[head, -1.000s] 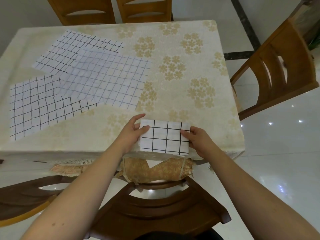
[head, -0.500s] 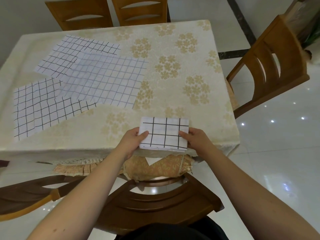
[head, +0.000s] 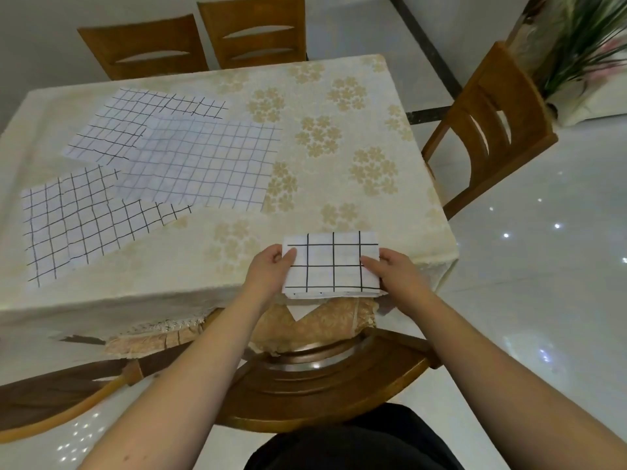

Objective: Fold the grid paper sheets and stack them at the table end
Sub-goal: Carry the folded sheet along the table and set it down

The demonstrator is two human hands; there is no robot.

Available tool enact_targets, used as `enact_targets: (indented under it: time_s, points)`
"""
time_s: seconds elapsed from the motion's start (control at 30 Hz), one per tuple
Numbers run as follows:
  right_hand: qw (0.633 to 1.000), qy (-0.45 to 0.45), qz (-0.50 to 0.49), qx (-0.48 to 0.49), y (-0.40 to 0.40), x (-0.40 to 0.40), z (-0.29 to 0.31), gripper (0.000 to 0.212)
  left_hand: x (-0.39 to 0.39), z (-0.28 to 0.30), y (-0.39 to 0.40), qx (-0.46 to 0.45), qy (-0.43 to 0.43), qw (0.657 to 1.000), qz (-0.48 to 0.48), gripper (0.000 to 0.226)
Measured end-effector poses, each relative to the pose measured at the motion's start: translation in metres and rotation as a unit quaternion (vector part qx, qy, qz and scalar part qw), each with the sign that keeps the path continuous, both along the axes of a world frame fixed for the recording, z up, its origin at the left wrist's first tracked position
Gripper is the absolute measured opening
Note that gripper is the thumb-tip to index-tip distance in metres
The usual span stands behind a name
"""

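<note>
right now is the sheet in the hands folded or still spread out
Folded. The grid sheet is a small rectangle with layered edges along its near side, gripped by the left hand and right hand.

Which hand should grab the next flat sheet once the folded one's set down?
Left, probably. The unfolded grid sheets lie on the left side of the table, nearer the left hand. The right hand would reach across the folded sheet.

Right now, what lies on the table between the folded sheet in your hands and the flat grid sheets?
Nothing but bare flowered tablecloth. In the head view it separates the folded sheet from the three overlapping flat sheets.
</note>
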State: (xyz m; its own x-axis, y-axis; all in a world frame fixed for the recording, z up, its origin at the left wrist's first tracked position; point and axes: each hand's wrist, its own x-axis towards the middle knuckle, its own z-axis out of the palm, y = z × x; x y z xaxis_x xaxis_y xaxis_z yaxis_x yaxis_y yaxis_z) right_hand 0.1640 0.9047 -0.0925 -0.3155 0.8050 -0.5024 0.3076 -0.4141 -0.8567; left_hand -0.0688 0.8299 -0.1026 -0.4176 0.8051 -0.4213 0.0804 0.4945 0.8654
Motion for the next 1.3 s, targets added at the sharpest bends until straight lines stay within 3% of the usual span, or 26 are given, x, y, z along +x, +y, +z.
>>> enact_targets:
  time_s: [0.07,0.13,0.2,0.27,0.37,0.57,0.87,1.03,1.3]
  points:
    - [1.0,-0.008,-0.014,-0.004,-0.012,0.006,0.003,0.042,-0.003,0.001,-0.004,0.021,0.027,0.999,-0.028,0.056]
    - [0.999,-0.021,-0.017,-0.021,-0.022,0.015,0.003,0.062,-0.002,0.002,-0.011,0.012,0.009,0.999,-0.041,0.058]
    - [0.999,-0.018,-0.044,-0.027,-0.034,0.022,0.015,0.046,0.003,0.006,-0.017,0.011,-0.005,0.998,-0.068,0.041]
    - [0.997,-0.012,-0.073,-0.02,-0.043,0.036,0.022,0.026,0.01,0.007,-0.018,0.021,-0.007,0.993,-0.117,0.04]
    - [0.991,0.022,-0.131,-0.016,-0.058,0.063,0.032,0.014,0.03,0.008,-0.015,0.025,-0.039,0.985,-0.164,0.042]
    - [0.976,0.018,-0.218,0.003,-0.077,0.119,0.04,0.024,0.09,0.023,-0.002,0.029,-0.103,0.971,-0.212,0.01]
    - [0.942,0.046,-0.332,-0.008,-0.085,0.216,0.033,0.019,0.193,0.03,0.04,0.005,-0.104,0.952,-0.287,0.019]
    - [0.933,0.049,-0.355,-0.007,-0.084,0.3,0.024,0.023,0.279,0.029,0.062,-0.024,-0.094,0.943,-0.32,0.008]
    - [0.933,0.053,-0.355,-0.026,-0.061,0.41,0.015,0.018,0.386,0.015,0.091,-0.059,-0.061,0.94,-0.329,0.018]
